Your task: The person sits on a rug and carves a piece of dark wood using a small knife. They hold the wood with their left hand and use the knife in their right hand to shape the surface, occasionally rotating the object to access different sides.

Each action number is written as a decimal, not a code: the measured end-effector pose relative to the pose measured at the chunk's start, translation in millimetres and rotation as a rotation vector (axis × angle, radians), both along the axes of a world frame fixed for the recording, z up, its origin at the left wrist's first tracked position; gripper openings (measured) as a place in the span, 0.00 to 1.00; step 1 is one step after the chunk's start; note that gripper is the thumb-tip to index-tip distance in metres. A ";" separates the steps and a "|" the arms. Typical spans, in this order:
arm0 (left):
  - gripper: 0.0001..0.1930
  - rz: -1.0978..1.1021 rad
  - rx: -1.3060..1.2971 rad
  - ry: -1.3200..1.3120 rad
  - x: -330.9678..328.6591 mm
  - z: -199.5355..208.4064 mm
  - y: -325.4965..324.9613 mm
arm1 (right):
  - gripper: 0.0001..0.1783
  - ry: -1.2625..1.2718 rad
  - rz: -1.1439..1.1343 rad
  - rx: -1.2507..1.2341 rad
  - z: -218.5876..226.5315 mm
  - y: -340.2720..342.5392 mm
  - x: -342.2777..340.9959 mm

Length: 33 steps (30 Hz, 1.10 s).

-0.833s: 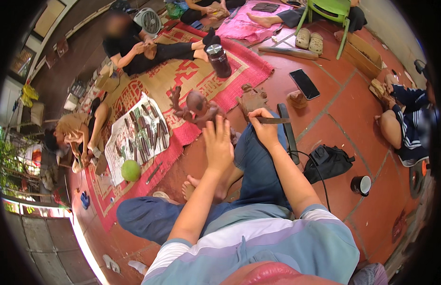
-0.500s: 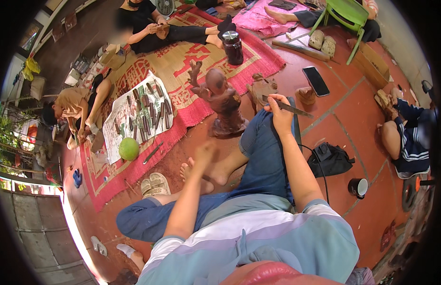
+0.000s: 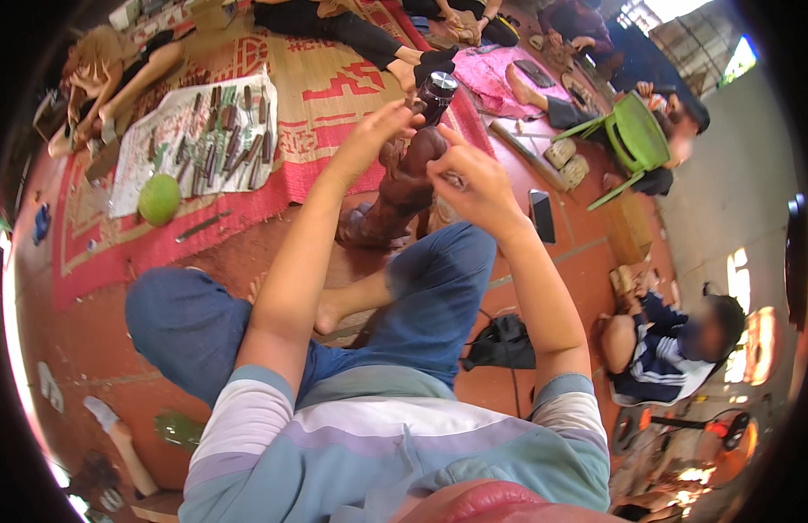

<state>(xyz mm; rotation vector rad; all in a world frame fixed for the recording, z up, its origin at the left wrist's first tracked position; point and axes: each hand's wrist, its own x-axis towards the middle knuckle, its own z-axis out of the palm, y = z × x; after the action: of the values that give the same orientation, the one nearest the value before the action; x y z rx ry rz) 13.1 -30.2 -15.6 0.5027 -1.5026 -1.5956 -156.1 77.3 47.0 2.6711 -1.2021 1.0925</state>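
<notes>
A dark brown carved wooden figure [image 3: 402, 193] with a rounded head stands on the floor before my crossed legs and leans slightly to the right. My left hand [image 3: 378, 132] is closed around its raised upper part, on the far left side. At the right of its head, my right hand [image 3: 475, 181] bends thumb and fingers against the wood. The figure's upper part is partly covered by both hands. I cannot make out any blade in the right hand.
Several carving tools [image 3: 216, 144] lie on a paper sheet [image 3: 129, 187] on the red mat, near a green round fruit [image 3: 159, 199]. A dark flask [image 3: 436, 98] stands beyond the figure. A phone [image 3: 541, 216], black bag [image 3: 501, 344] and green chair [image 3: 635, 135] are rightward. Other people sit around.
Both hands have moved up to the carved figure, and its lean has changed. The flat metal blade formerly in my right hand is no longer visible. The view has turned.
</notes>
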 end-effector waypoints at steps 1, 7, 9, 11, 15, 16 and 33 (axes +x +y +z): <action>0.27 0.041 0.034 -0.071 -4.8 3.1 8.2 | 0.12 0.166 0.055 -0.039 5.3 -3.0 1.9; 0.18 0.133 0.074 0.153 -26.2 -22.3 8.0 | 0.10 0.238 -0.113 0.308 33.0 -23.2 -1.2; 0.20 0.160 0.062 0.202 -32.0 -26.5 8.8 | 0.09 0.148 -0.098 0.281 35.7 -27.8 -1.6; 0.22 0.096 0.136 0.251 -32.0 -33.3 6.4 | 0.09 0.331 0.034 0.255 28.4 -20.0 5.3; 0.26 0.012 0.127 0.306 -43.5 -50.7 -5.8 | 0.09 0.395 -0.047 0.240 35.1 -27.0 11.1; 0.27 -0.021 0.113 0.272 -40.8 -42.1 -4.4 | 0.09 0.333 -0.098 0.296 42.4 -33.4 5.2; 0.28 -0.080 0.213 0.333 -32.6 -36.1 1.1 | 0.08 0.236 -0.189 0.104 39.8 -27.9 -5.9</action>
<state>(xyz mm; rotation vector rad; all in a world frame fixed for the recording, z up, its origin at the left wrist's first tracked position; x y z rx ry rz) -19.5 -29.0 -51.7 0.2768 -1.1230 -1.8115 -161.9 49.4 86.9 2.5983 -1.4609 0.6862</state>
